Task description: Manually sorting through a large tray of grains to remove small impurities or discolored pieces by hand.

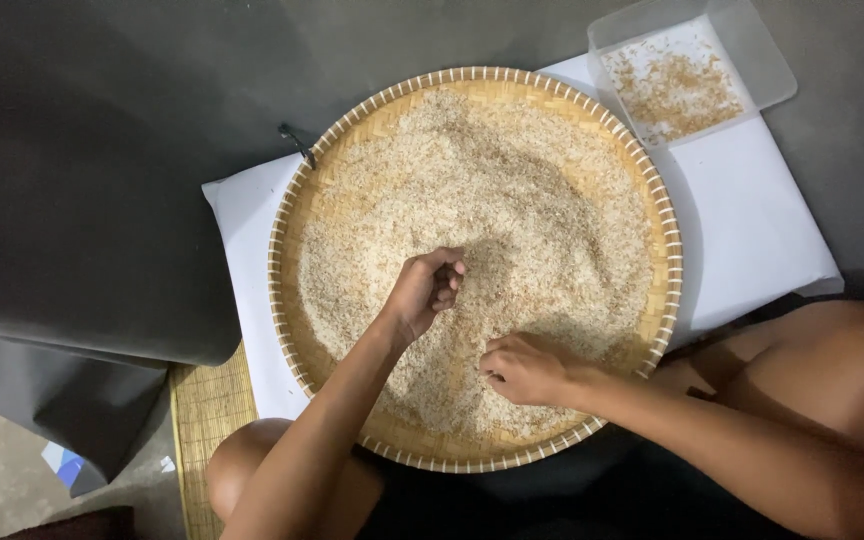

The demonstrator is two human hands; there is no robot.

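A wide round woven bamboo tray [292,210] lies on a white sheet and is covered with pale rice grains [512,190]. My left hand [424,290] hovers over the middle of the grain, fingers curled inward as if pinching a few grains; what it holds is too small to tell. My right hand [524,368] rests on the grain near the tray's near rim, fingers bent down into the rice.
A clear plastic container [752,50] with brownish husks stands at the far right on the white sheet [752,230]. Dark cloth [92,200] covers the left side. A woven mat [207,410] shows below it. My bare knees flank the tray.
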